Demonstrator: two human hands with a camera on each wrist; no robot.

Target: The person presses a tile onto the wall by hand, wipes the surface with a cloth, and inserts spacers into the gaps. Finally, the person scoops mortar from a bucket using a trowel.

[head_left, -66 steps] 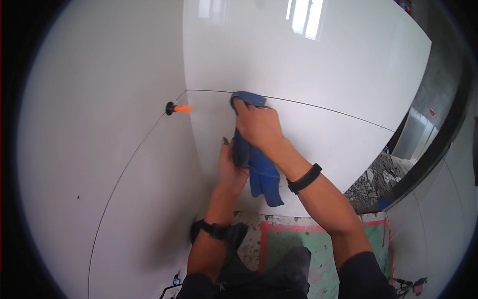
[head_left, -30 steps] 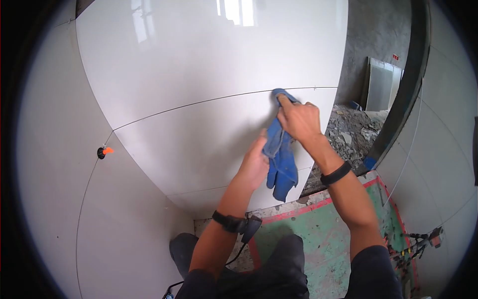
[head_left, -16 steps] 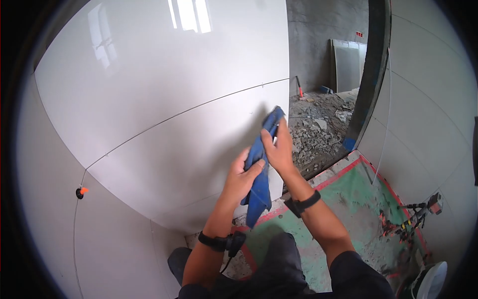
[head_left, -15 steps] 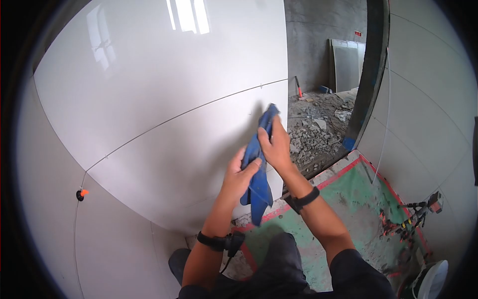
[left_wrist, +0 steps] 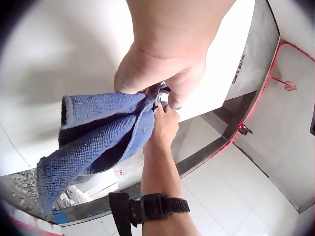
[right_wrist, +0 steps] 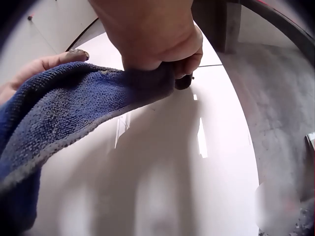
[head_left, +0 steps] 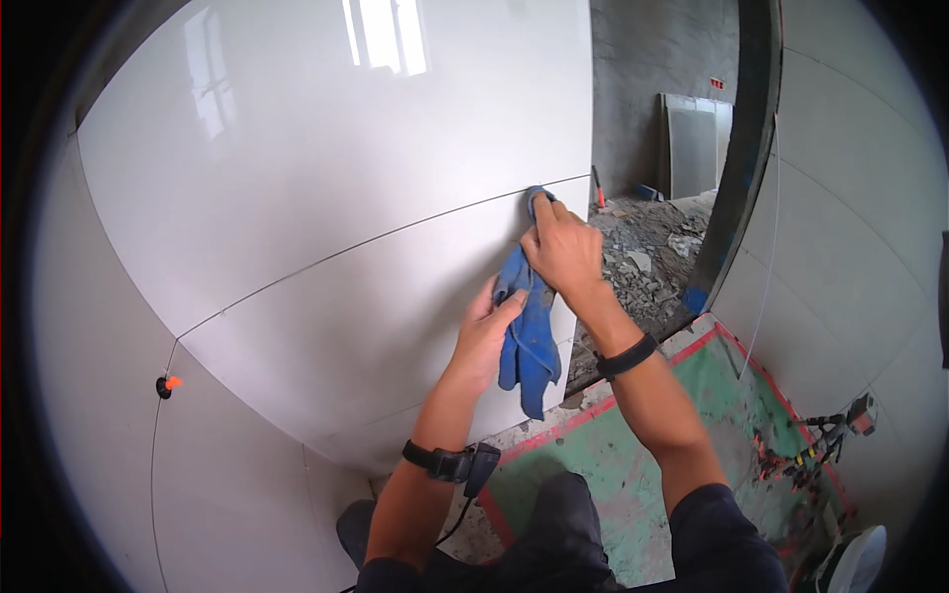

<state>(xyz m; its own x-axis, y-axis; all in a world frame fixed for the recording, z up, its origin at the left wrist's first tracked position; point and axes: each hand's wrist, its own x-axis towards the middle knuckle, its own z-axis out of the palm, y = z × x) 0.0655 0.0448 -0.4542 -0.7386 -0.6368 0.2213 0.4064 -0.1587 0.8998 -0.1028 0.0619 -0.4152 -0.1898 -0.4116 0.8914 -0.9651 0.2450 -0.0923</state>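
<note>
A blue cloth (head_left: 532,331) with a coarse, dirt-marked weave hangs in folds between both hands. My right hand (head_left: 565,249) grips its top end, fingertips at the thin dark joint (head_left: 415,223) of a glossy white wall tile (head_left: 297,128), close to the tile's right edge. Lower down, my left hand (head_left: 484,336) holds the cloth's middle between thumb and fingers. The loose end dangles below it. From the left wrist view, the cloth (left_wrist: 98,125) bunches where the fingers meet it. In the right wrist view, a cloth fold (right_wrist: 88,98) runs up under the curled right fingers.
An orange-and-black tile clip (head_left: 166,385) sticks out of the left wall's joint. Beyond the tile's right edge, rubble (head_left: 643,259) covers the ground. Tools (head_left: 825,430) and a bucket (head_left: 858,561) stand on the right of the green floor covering (head_left: 633,484).
The cloth and both hands have moved right along the joint, away from the corner. Half a second ago the cloth's top was below the joint; now the right hand has it up at the line.
</note>
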